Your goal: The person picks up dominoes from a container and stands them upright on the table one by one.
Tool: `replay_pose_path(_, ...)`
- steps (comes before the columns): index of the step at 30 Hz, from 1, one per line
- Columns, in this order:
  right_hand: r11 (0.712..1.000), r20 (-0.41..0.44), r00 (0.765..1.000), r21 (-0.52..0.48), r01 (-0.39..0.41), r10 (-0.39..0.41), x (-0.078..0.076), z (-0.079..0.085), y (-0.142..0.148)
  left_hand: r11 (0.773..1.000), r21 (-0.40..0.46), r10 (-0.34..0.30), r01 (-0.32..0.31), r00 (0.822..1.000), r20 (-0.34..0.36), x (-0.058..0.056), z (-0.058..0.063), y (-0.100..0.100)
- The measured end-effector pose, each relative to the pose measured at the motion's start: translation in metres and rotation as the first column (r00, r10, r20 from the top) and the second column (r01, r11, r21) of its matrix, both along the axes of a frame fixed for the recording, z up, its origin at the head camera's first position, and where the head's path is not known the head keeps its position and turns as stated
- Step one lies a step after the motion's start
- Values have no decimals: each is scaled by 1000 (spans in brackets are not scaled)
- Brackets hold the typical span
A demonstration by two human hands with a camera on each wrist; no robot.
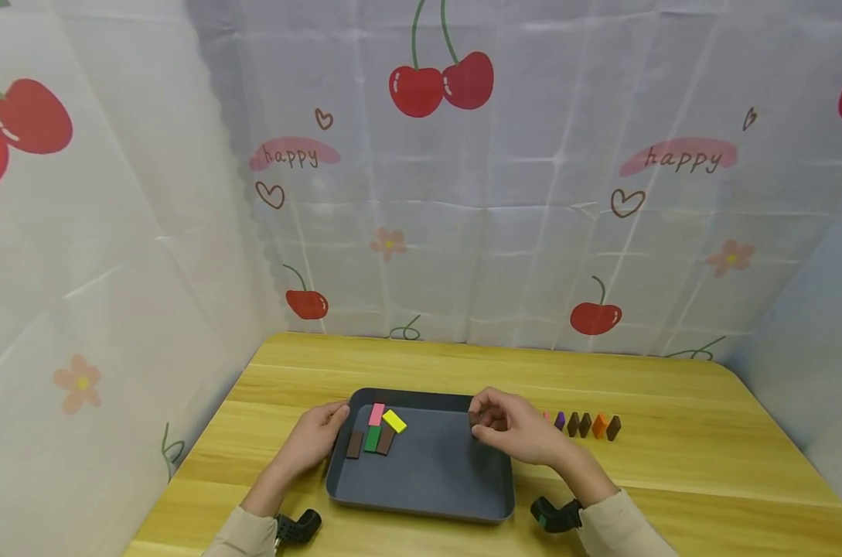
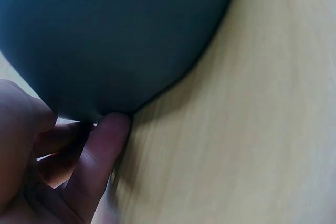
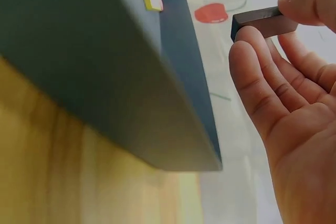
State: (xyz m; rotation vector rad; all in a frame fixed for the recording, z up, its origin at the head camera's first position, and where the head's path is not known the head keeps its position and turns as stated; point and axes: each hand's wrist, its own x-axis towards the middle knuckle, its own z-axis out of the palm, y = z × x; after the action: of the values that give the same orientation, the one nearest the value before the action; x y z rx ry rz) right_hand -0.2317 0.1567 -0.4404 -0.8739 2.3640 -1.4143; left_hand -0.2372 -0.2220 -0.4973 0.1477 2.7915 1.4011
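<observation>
A dark grey tray (image 1: pixel 448 480) lies on the wooden table, its left rim held by my left hand (image 1: pixel 312 435); in the left wrist view a fingertip (image 2: pixel 113 129) presses at the tray's edge. Over the tray's right side, my right hand (image 1: pixel 521 427) pinches a dark brown domino (image 3: pixel 265 22) between thumb and fingers. Inside the tray, toward the left, lie a pink domino (image 1: pixel 376 414), a yellow domino (image 1: pixel 394 421), a green domino (image 1: pixel 372 439) and two brown dominoes, one (image 1: pixel 354 445) apart at the left.
To the right of the tray stands a row of upright dominoes, including a purple one (image 1: pixel 560 421), an orange one (image 1: pixel 599 425) and a brown one (image 1: pixel 614 428) at the end; my right hand overlaps its near end. A cherry-printed curtain (image 1: pixel 476 263) surrounds the table (image 1: pixel 706 464).
</observation>
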Motion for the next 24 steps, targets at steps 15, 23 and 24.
replay_pose_path(15,991,-46,991,-32,128,-129,15,-9,32,1000,1,5,-5,1000,5,1,-1,0)
replay_pose_path(23,987,-55,987,-68,144,-148,23,-13,52,1000,4,1,-1,1000,-2,2,0,0)
replay_pose_path(24,987,-53,988,-74,144,-148,25,-13,54,1000,5,2,-2,1000,1,2,1,0)
